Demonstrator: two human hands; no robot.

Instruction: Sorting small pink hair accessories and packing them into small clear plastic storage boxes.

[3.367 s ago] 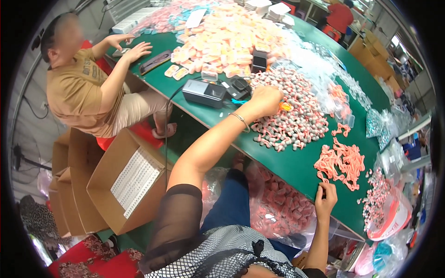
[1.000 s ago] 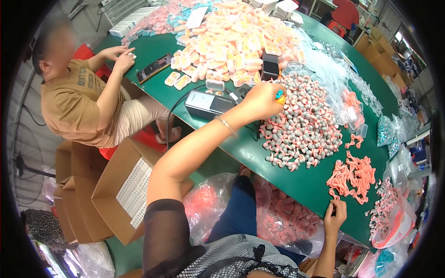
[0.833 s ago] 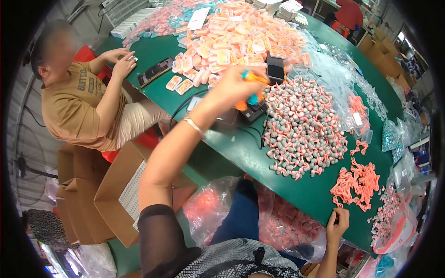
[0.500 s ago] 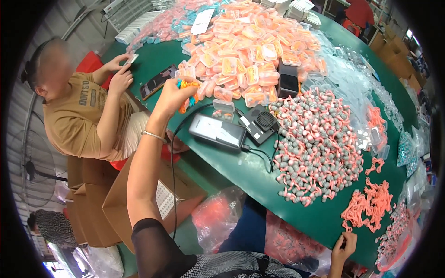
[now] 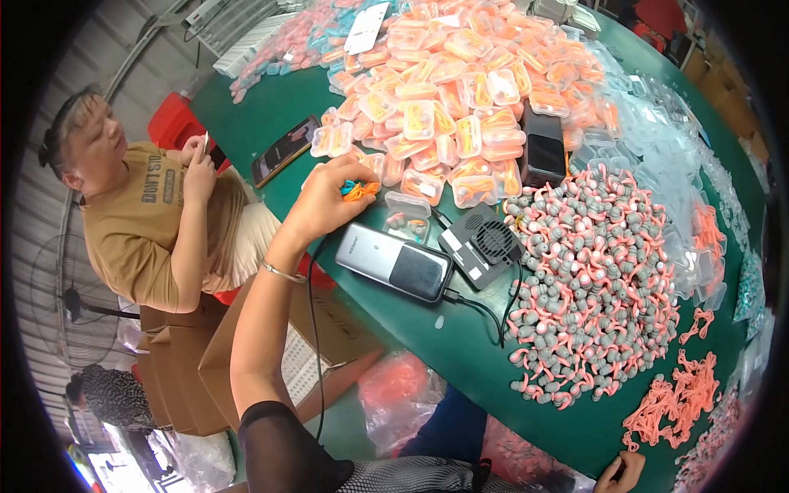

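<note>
My left hand point(image 5: 322, 201) is closed on a small bundle of orange and teal cords point(image 5: 360, 191), above the table. Just right of it, a small clear plastic case point(image 5: 408, 205) stands with its lid up and small pieces inside. At the bottom edge my right hand point(image 5: 622, 473) rests with curled fingers at the table's rim, partly cut off by the frame. Close above those fingers ends a heap of loose orange cords point(image 5: 675, 398). Whether the right fingers grip anything is hidden. A large pile of grey and pink earplug-like pieces point(image 5: 592, 287) lies between my hands.
A power bank point(image 5: 393, 261) is cabled to a black device with a round grille point(image 5: 481, 245). Filled cases point(image 5: 452, 90) are heaped beyond, beside a black box point(image 5: 543, 152). A phone point(image 5: 285, 151) lies near a seated co-worker point(image 5: 148, 205). Cardboard boxes point(image 5: 185, 370) stand below left.
My left hand has shifted slightly right with the cord bundle, closer to the open case. The co-worker's hands have drawn back toward their body. The whole view has shifted a little.
</note>
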